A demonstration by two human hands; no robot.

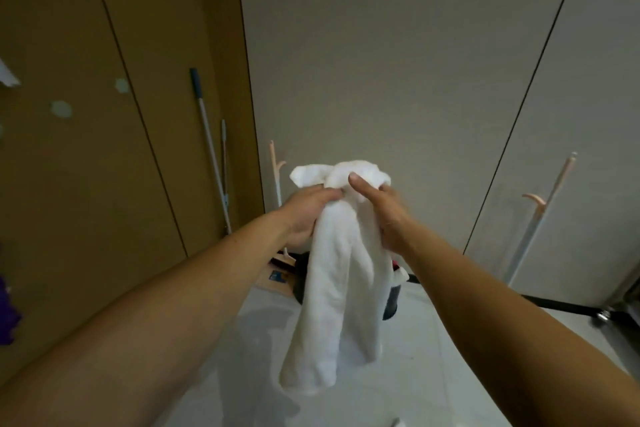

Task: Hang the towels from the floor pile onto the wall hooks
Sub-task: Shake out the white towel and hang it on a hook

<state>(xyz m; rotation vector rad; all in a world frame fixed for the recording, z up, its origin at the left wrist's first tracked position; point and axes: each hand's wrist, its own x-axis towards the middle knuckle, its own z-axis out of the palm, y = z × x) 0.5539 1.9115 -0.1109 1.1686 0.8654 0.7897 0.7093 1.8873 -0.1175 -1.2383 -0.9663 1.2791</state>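
A white towel [332,288] hangs in front of me, bunched at the top and drooping toward the floor. My left hand [304,215] grips its upper left part. My right hand [381,208] grips the upper right part, thumb pressed on the bunched top. Both hands hold it up before the grey wall. A pale pink hook [277,159] sticks up just left of the towel's top, and another pink hook [538,201] sits on the wall at the right. The floor pile is not in view.
Two mop or broom handles [211,149] lean against the brown wall panels at the left. Behind the towel stand a cardboard box [277,279] and a dark container [391,302]. The floor is white tile [415,374]. A metal frame with a caster [604,314] is at the right.
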